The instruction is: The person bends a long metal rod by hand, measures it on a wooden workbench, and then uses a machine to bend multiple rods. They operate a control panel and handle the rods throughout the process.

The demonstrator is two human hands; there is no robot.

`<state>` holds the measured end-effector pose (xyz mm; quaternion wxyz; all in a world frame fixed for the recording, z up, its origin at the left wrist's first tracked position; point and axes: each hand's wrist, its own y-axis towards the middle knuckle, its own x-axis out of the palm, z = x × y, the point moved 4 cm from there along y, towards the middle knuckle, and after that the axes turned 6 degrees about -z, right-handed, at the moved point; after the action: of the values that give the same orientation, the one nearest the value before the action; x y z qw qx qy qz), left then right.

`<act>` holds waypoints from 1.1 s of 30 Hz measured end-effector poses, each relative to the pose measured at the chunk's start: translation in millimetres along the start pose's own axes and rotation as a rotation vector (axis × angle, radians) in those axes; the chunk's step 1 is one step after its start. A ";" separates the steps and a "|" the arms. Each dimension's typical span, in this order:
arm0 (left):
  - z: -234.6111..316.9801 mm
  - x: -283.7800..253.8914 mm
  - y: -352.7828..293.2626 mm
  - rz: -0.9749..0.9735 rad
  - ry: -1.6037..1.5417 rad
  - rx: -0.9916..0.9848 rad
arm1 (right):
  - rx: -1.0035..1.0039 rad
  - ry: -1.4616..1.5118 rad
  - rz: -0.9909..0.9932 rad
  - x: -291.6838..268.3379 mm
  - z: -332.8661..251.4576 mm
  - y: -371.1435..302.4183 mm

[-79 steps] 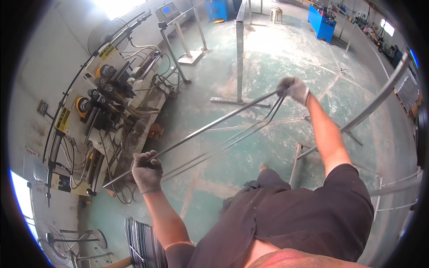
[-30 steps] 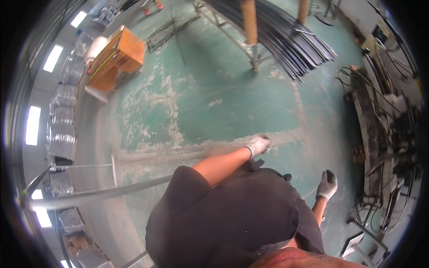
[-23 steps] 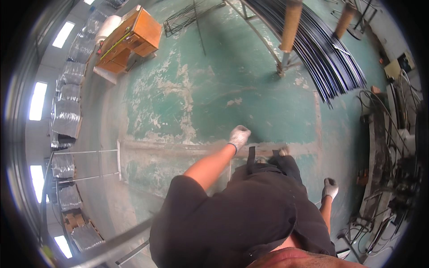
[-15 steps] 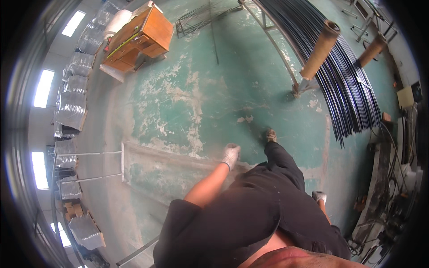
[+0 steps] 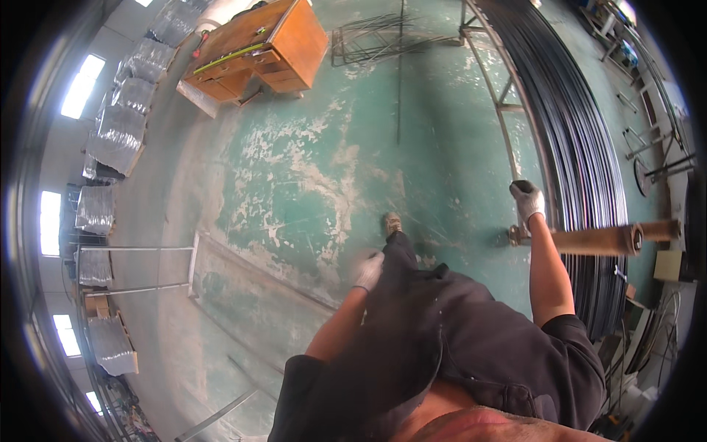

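Note:
My left hand (image 5: 368,271), in a pale work glove, hangs beside my left thigh. Motion blurs its fingers. My right hand (image 5: 527,200), gloved too, is raised in front of me on the right with its fingers curled in, and nothing shows sticking out of it. It appears beside the metal rack frame (image 5: 508,107); whether it touches the frame I cannot tell. Just below that hand, a brown cardboard tube (image 5: 589,241) on the rack's end post reaches across the long black rods (image 5: 582,140).
A wooden desk (image 5: 294,44) with a yellow-green strip on it stands far left. Thin metal rods (image 5: 375,44) lie on the worn green floor (image 5: 294,162). Wrapped stacks (image 5: 121,136) line the left wall, near a metal frame (image 5: 193,265). A round-based stand (image 5: 642,178) is at right.
My right hand has risen from my side to beside the rack. My left hand has shifted back a little. The rack and tubes now appear nearer, and my feet have stepped on.

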<state>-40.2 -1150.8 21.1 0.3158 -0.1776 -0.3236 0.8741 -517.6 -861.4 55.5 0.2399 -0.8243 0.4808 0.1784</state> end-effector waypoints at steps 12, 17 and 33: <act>322.5 -172.1 311.4 0.205 0.298 0.322 | 0.399 -0.761 -0.744 204.3 122.4 32.0; 459.4 -218.5 438.6 0.286 0.430 0.393 | 0.612 -0.588 -0.783 265.8 102.5 88.8; 849.6 -339.6 748.0 0.521 1.132 0.711 | 0.041 0.131 -0.112 330.7 -451.3 645.8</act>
<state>-554.2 -2204.8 168.0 0.2552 -0.5615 0.2468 0.7475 -899.4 -1624.0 108.0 0.2344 -0.8547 0.4522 0.1004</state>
